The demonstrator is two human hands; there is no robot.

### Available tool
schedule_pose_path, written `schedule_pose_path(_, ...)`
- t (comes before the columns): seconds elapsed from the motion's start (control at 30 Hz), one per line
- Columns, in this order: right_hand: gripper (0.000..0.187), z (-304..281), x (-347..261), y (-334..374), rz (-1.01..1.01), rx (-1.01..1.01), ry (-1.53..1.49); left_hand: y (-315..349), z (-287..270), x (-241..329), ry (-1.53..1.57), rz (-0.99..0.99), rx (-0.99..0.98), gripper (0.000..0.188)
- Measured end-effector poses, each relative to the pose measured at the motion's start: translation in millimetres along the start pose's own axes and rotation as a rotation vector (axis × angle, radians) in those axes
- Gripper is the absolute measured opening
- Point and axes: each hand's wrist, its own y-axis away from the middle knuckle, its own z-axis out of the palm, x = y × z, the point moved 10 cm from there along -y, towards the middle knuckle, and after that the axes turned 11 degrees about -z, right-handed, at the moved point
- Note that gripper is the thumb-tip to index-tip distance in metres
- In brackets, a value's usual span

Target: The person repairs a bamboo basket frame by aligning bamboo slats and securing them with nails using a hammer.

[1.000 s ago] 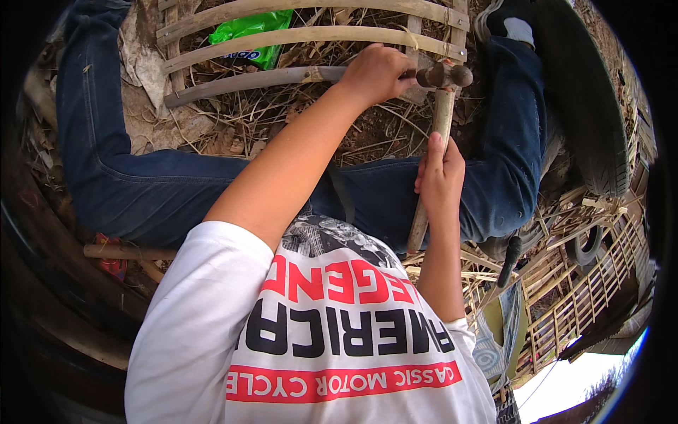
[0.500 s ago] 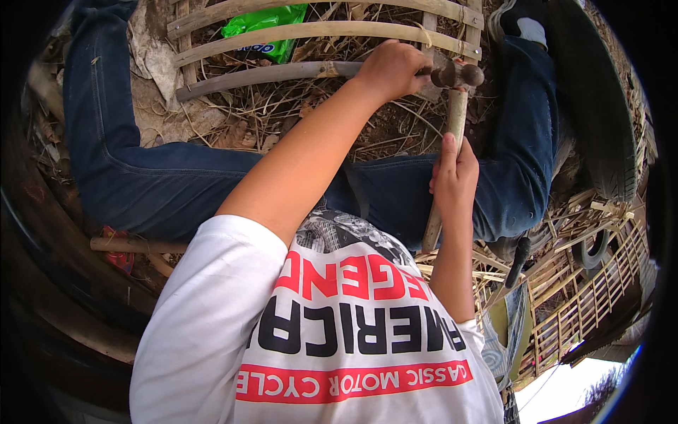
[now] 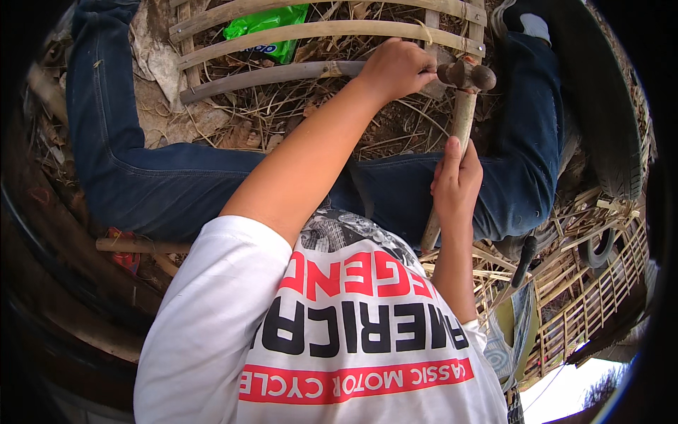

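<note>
My right hand point(image 3: 458, 178) is wrapped round the pale wooden handle of a hammer point(image 3: 462, 120), its thumb lying along the handle. The dark, rusty hammer head with its rounded end sits just right of my left fingertips. My left hand point(image 3: 397, 69) is closed in a pinch over the right end of the lowest, greyish bamboo slat point(image 3: 272, 75). Whatever those fingers hold is hidden. Beyond it, a paler curved bamboo slat point(image 3: 311, 30) is fixed to an upright crosspiece point(image 3: 432, 25) near its right end.
A green plastic packet point(image 3: 265, 32) lies under the slats among dry leaves and straw. My jean-clad legs point(image 3: 191, 173) spread either side of the frame. At the right are a black tyre point(image 3: 600, 106) and a woven bamboo lattice point(image 3: 586, 304). A wooden pole point(image 3: 141, 245) lies at left.
The hammer head has shifted slightly right, a little away from my left fingertips. Both hands keep their grips, and the slats are nearly where they were.
</note>
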Motion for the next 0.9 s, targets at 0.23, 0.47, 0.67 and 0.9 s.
schedule_pose_path(0.23,0.038,-5.3,-0.5,-1.6,0.027,0.038,-0.015,0.4,2.9,0.8,0.016,-0.046,-0.032,0.016)
schedule_pose_path(0.47,0.041,-5.3,-2.5,-2.0,0.115,0.011,-0.027,2.8,2.1,3.2,0.074,-0.034,-0.041,0.018)
schedule_pose_path(0.67,0.039,-6.8,-8.8,3.8,0.178,0.015,-0.087,4.2,5.1,-0.5,-0.015,-0.060,-0.074,0.020)
schedule_pose_path(0.9,0.036,-18.6,8.1,-2.3,0.233,0.031,-0.184,6.4,0.4,9.0,-0.124,0.037,-0.050,0.026)
